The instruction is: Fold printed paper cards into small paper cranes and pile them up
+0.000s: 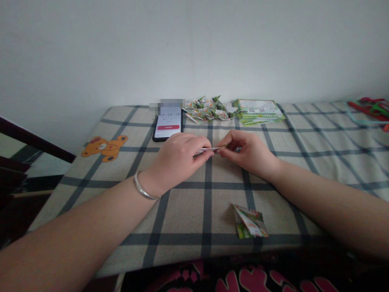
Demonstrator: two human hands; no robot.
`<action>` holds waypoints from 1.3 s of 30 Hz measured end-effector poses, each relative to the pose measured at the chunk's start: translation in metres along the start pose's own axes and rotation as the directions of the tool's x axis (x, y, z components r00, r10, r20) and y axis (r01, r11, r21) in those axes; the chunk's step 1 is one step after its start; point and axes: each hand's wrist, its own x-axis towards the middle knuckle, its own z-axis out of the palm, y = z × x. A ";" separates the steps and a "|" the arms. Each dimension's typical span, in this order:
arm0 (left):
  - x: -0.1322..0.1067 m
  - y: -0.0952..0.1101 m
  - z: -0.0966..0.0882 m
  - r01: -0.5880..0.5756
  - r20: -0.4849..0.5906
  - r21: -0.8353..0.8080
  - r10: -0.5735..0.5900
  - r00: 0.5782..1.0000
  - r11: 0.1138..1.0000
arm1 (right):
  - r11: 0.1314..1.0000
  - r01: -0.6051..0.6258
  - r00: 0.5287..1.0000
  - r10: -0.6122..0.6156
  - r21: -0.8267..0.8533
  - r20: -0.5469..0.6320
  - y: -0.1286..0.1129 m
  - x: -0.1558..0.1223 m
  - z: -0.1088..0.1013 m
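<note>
Between my two hands, over the middle of the table, is a thin folded piece of paper [215, 149], seen nearly edge-on. My left hand [185, 156], with a silver bangle [142, 187] on its wrist, pinches one end between thumb and fingers. The other end is pinched by my right hand [246, 153]. Most of the paper's surface is hidden by the fingers. Nearer to me, a folded printed paper piece [249, 221] in green and white lies on the cloth. Beyond my hands sits a pile of folded printed paper pieces [212, 109] with pointed tips.
A phone [168, 121] showing a timer lies left of the pile. Right of it is a stack of printed leaflets [259, 111]. A clear tray [364, 113] with red and green items is at far right. The checked tablecloth [179, 211] bears a bear picture [105, 148].
</note>
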 end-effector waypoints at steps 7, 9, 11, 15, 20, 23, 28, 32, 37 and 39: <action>0.001 0.001 0.000 0.090 -0.014 -0.061 -0.091 0.996 0.994 | 0.997 -0.038 0.998 0.042 0.066 -0.050 -0.001 0.000 0.000; 0.001 0.001 0.000 0.113 -0.009 -0.087 -0.114 0.993 0.990 | 0.996 -0.028 0.999 0.032 0.089 -0.044 0.000 0.001 0.000; 0.001 0.002 0.000 0.134 -0.003 -0.121 -0.135 0.991 0.984 | 0.997 -0.017 0.999 0.019 0.076 -0.038 0.000 0.001 -0.001; 0.000 0.003 0.000 0.117 0.012 -0.187 -0.117 0.993 0.975 | 0.999 0.028 1.000 -0.029 -0.040 -0.010 0.000 0.000 -0.001; 0.000 0.003 0.000 0.093 0.021 -0.154 -0.091 0.996 0.984 | 0.994 0.061 0.998 -0.061 -0.086 0.005 0.002 -0.002 -0.001; 0.001 0.002 -0.001 0.064 0.007 -0.112 -0.063 0.998 0.992 | 0.998 0.046 0.999 -0.045 -0.038 0.019 0.002 -0.002 -0.002; 0.001 0.001 -0.003 -0.050 0.020 0.013 0.050 0.999 0.999 | 0.977 -0.071 0.988 0.041 0.202 0.152 0.000 0.002 -0.005; 0.001 0.002 -0.005 -0.091 0.020 0.093 0.090 0.996 0.991 | 0.955 -0.129 0.978 0.079 0.267 0.191 0.001 0.004 -0.006; 0.001 0.004 -0.006 -0.062 0.007 -0.001 0.062 0.998 0.998 | 0.946 -0.139 0.977 0.083 0.292 0.196 0.005 0.004 -0.003; 0.002 0.005 -0.005 -0.044 0.008 -0.033 0.044 0.999 0.998 | 0.944 -0.137 0.977 0.079 0.300 0.197 0.006 0.003 -0.003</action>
